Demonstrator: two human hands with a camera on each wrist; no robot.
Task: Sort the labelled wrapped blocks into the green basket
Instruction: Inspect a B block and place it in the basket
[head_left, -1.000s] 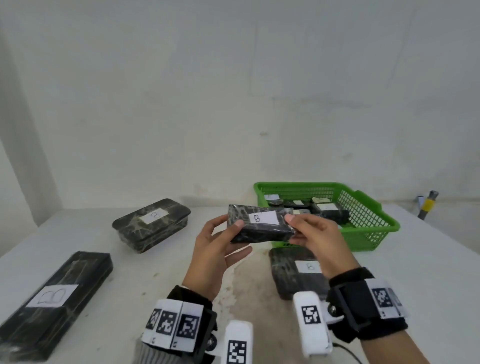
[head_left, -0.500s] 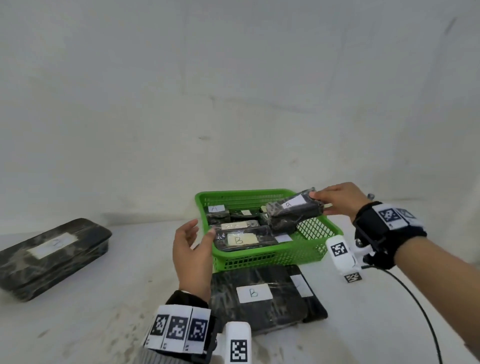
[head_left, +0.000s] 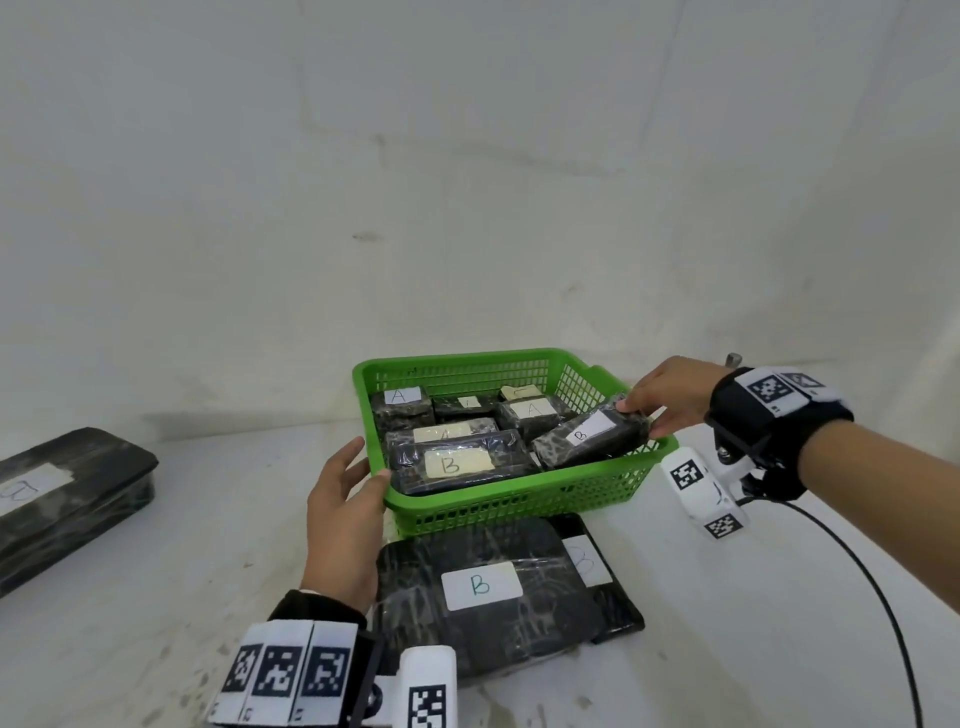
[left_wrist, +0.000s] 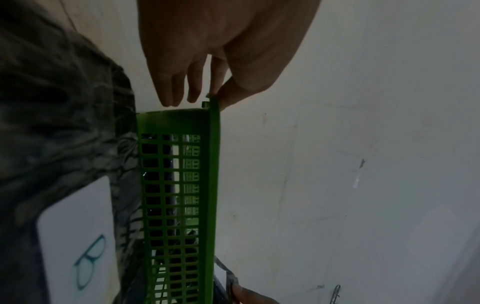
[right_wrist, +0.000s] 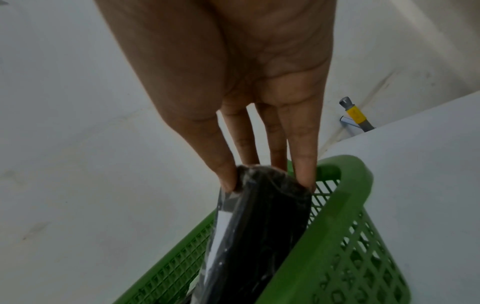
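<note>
Right hand (head_left: 670, 397) pinching the end of a B-labelled block (head_left: 592, 439), which lies tilted inside the green basket (head_left: 519, 506) at its right wall; left hand (head_left: 345, 519), fingers relaxed, touching the basket's near-left corner on the table (head_left: 156, 597).

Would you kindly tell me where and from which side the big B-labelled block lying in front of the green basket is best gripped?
Probably across its short width, at the near end of the big block, coming from above. It lies flat on the table, its far edge sits against the basket, and a thinner block hugs its right side, so the near end looks freest.
</note>
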